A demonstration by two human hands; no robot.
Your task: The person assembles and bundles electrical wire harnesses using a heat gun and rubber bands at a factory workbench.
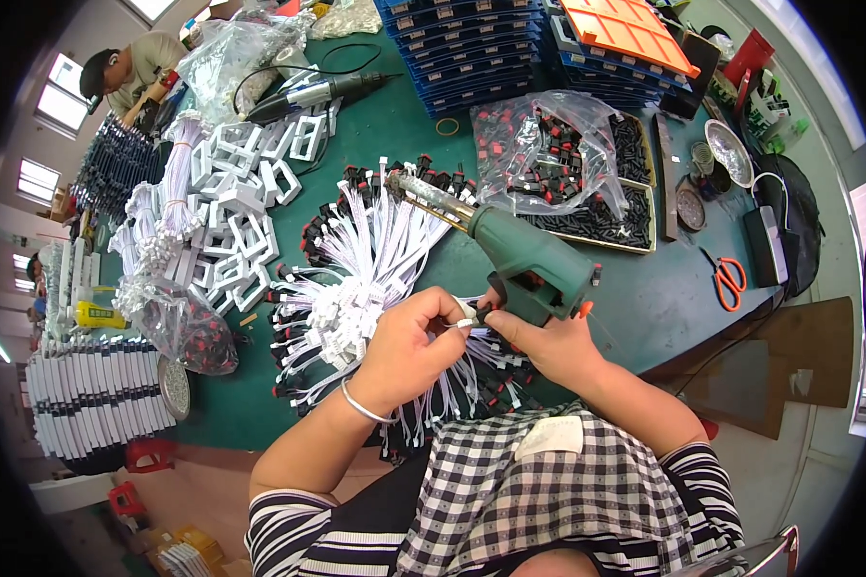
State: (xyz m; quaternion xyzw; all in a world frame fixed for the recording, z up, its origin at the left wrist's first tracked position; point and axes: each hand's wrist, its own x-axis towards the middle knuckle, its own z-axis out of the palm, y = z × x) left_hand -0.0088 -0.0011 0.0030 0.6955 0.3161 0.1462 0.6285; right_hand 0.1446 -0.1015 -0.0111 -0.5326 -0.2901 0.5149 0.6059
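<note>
Both forearms bare, converging in front of the torso. Left forearm (308, 447) slants up and rightward; left wrist (368, 396) roughly in line with it. Left hand (419, 343) half-closed, thumb and forefinger pinched near their tips, remaining fingers largely out of sight. Right forearm (645, 409) slants up and leftward. Right hand (553, 348) has its thumb reaching left, pressed in a close grip; other fingers mostly hidden. Fingertips of both hands just beside each other.

Orange-handled metal scissors (728, 283) lie on the green desk (645, 313) near a long grey-and-black box (765, 246); farther back, an orange, flat plastic panel (625, 34) tops one of two stacks of blue plastic trays (476, 58).
</note>
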